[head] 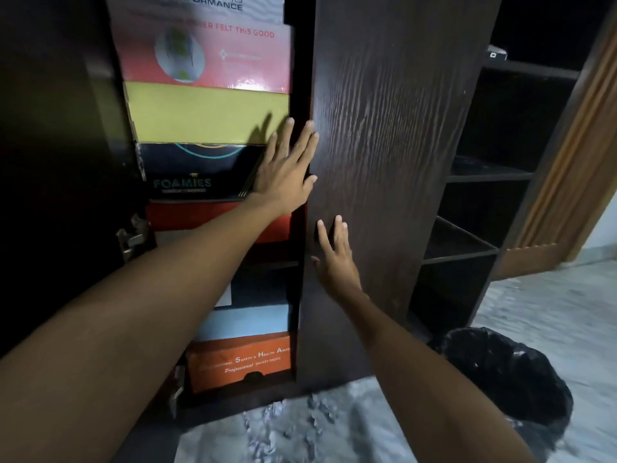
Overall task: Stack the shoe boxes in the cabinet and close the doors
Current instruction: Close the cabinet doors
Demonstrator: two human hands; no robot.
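Several shoe boxes stand stacked in the dark cabinet's left half: a red box (207, 55) near the top, a yellow box (207, 111) under it, a black Foamies box (187, 172), and an orange box (240, 359) at the bottom. The right door (394, 128) covers its half of the cabinet. My left hand (285, 165) lies flat with straight fingers at the door's left edge, partly over the Foamies box. Lower down, my right hand (334, 259) presses flat on the door's face. The left door (50, 128) is swung open at the far left.
Open dark shelves (484, 175) stand right of the cabinet. A bin lined with a black bag (510, 379) sits on the marbled floor at lower right. A wooden door frame (574, 168) rises at the far right. Metal hinges (132, 238) show on the cabinet's left side.
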